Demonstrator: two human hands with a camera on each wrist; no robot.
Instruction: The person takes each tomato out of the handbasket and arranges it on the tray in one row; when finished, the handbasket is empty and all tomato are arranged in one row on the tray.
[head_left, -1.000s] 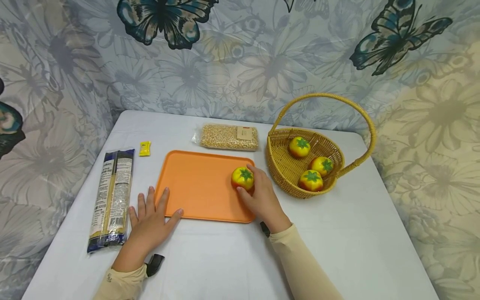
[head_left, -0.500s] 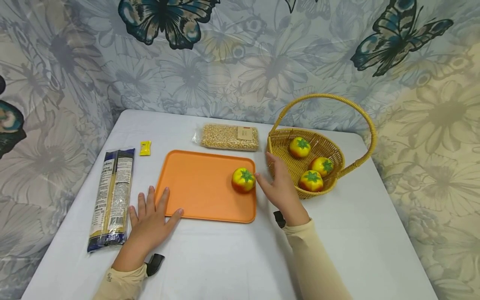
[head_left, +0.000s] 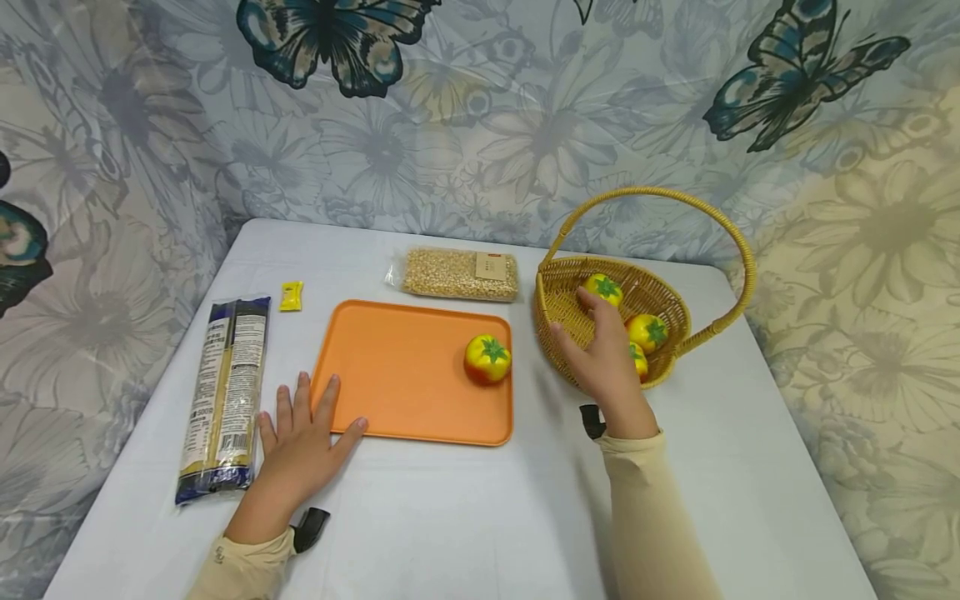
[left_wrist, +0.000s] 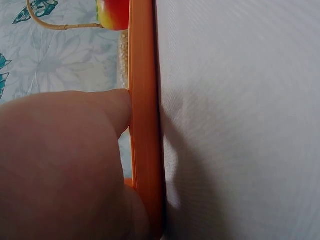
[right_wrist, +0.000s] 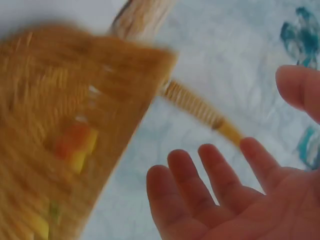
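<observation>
On the right part of the orange tray sits a yellow-red toy persimmon with a green star-shaped top. My left hand rests with spread fingers on the tray's near left corner; the left wrist view has its thumb touching the rim. Over the left side of the wicker basket hovers my right hand, fingers spread and holding nothing. Three more toy persimmons lie in the basket: one at the back, one at the right, and one at the front, partly hidden by the hand.
A bag of grain lies behind the tray. At the left are a long noodle packet and a small yellow sachet. The basket's tall handle arches above it. A patterned cloth wall stands behind the white table.
My right hand has let go of the toy persimmon on the tray and moved right, over the basket. The left hand stays in place.
</observation>
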